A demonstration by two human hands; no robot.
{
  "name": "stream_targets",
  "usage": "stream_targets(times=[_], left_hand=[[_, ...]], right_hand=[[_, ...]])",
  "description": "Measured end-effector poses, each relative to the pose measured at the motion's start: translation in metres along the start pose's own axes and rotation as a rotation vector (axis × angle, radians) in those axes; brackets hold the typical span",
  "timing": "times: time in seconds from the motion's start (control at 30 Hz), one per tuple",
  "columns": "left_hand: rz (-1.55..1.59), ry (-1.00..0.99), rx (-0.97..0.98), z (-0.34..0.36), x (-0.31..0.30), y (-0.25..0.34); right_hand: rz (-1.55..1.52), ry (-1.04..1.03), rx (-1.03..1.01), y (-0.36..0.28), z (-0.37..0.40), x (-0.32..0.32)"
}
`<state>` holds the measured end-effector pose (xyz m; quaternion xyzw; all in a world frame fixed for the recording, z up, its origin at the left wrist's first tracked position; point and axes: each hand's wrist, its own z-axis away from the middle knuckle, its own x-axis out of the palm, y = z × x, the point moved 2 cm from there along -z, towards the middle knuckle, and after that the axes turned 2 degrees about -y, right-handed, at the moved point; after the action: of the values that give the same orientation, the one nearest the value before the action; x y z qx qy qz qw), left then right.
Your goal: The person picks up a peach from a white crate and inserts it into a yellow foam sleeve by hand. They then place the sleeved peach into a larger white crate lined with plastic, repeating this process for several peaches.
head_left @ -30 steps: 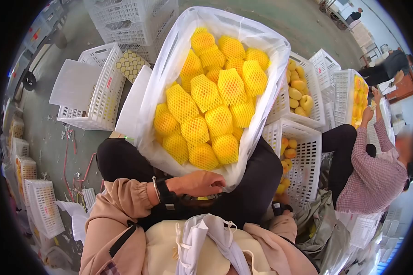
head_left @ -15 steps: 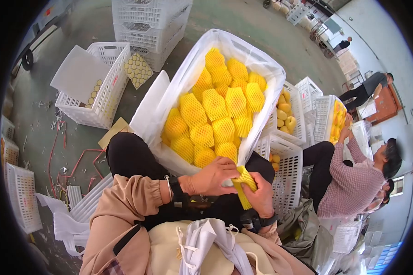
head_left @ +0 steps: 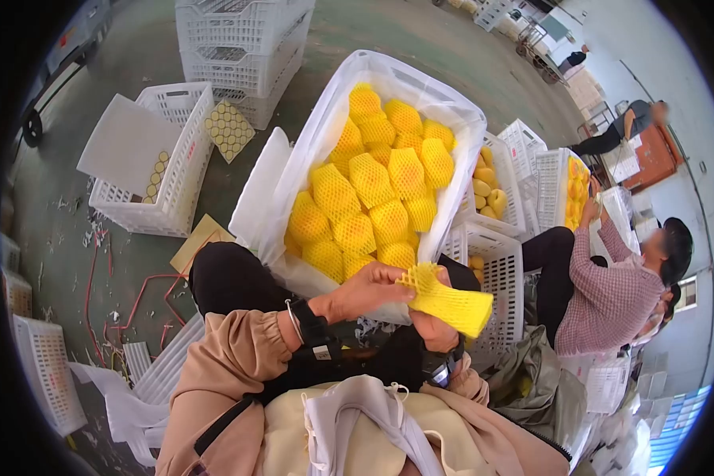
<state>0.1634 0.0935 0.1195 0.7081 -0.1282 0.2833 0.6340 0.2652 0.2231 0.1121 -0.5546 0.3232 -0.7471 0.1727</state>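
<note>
A yellow foam net sleeve stretches flat between my hands, over my lap. My left hand is closed, its thumb and fingers pinching the sleeve's left end. Below and behind the sleeve is my right hand, closed around it and partly covered by it. Whether anything is inside the sleeve cannot be made out. Just beyond my hands, a white crate lined with white sheeting is filled with mangoes in yellow foam nets.
Crates of bare mangoes stand to the right, near a seated co-worker in a checked top. At left are a white crate with a foam sheet and stacked crates. Red straps lie on the floor.
The yellow sleeve has swung from hanging downward to pointing right. My right hand has turned beneath it, and my left hand has shifted slightly left. The view has also shifted a little.
</note>
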Motion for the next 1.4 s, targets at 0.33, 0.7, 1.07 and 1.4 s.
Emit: stream_targets(times=[0.33,0.7,1.07,1.4], left_hand=[[0.542,-0.226,-0.02,-0.022,0.015,-0.016],[0.41,0.315,0.088,-0.029,-0.032,0.002],[0.442,0.48,-0.055,-0.067,-0.035,-0.035],[0.528,0.379,-0.214,-0.069,-0.037,-0.051]], right_hand=[[0.162,-0.264,0.008,0.018,-0.037,-0.011],[0.712,0.759,-0.585,-0.196,0.034,-0.221],[1.209,1.137,0.086,-0.041,0.055,-0.546],[1.176,0.931,0.328,-0.074,-0.014,-0.525]])
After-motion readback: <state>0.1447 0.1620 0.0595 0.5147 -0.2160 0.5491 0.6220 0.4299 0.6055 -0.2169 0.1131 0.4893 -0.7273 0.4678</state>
